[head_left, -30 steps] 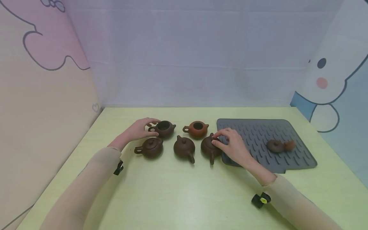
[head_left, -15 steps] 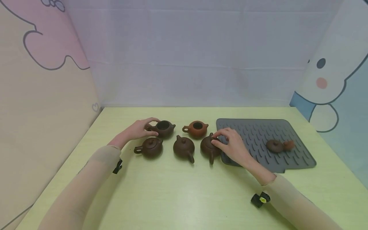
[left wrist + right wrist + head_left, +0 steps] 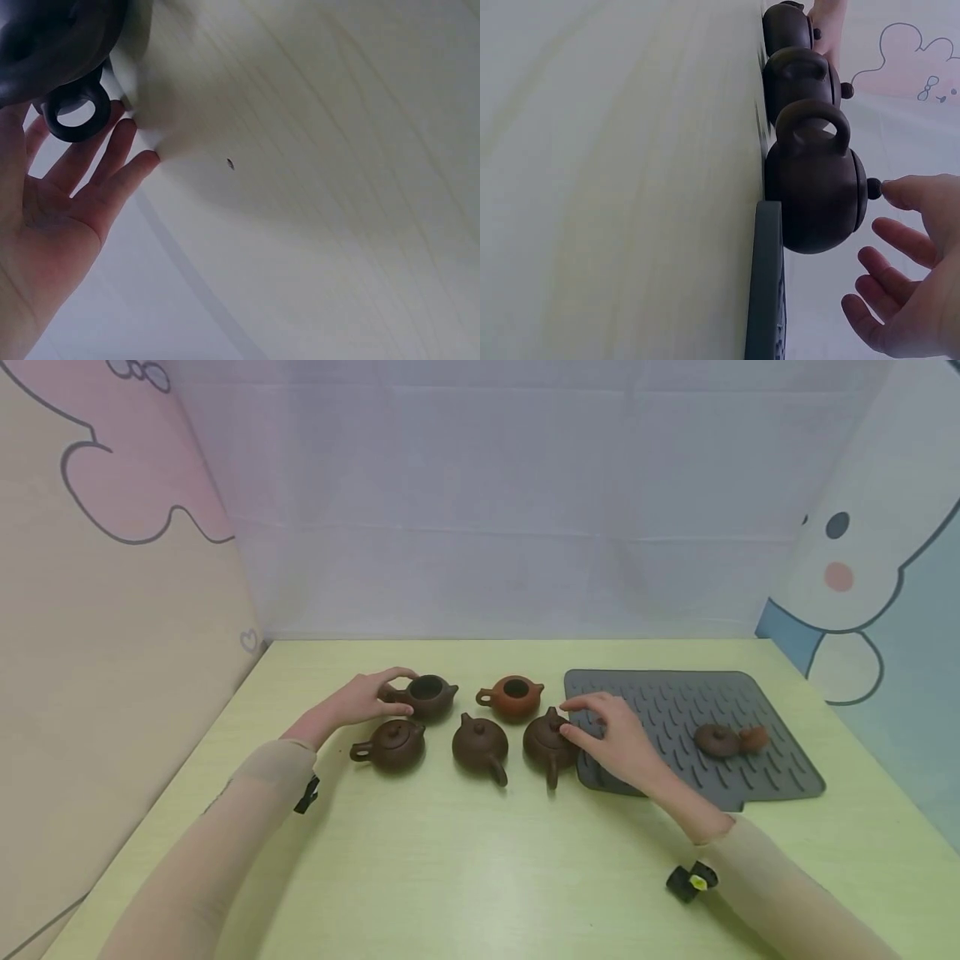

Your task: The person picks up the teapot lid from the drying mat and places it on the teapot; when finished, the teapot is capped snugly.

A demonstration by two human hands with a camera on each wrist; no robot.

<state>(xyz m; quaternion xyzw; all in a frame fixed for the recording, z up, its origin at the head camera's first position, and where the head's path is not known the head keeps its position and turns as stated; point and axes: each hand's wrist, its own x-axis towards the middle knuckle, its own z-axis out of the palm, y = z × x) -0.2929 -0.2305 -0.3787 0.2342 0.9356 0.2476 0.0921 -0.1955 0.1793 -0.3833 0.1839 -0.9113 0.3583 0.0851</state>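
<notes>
My left hand (image 3: 362, 697) holds a dark brown lidless teapot (image 3: 442, 700) from its handle side, thumb and forefinger at opposite sides of the body. In the left wrist view its other fingers (image 3: 112, 191) spread behind the ring handle (image 3: 96, 124). My right hand (image 3: 615, 739) has its fingers parted beside the rightmost dark teapot (image 3: 543, 747), which wears its lid. The right wrist view has the thumb tip right at the lid's knob (image 3: 874, 188), the other fingers away from it. Two more lidded dark teapots (image 3: 480, 747) (image 3: 396, 747) stand in the front row.
Behind the front row stands a reddish-brown lidless teapot (image 3: 517, 700). On the grey ridged mat (image 3: 645, 693) at right lie a dark lid (image 3: 717, 742) and a small reddish-brown piece (image 3: 753, 740) beside it. The mat's left edge borders the rightmost teapot.
My right hand has shifted slightly right, away from the lid knob it was pinching, and its fingers have parted. The left hand stays at the lidless teapot.
</notes>
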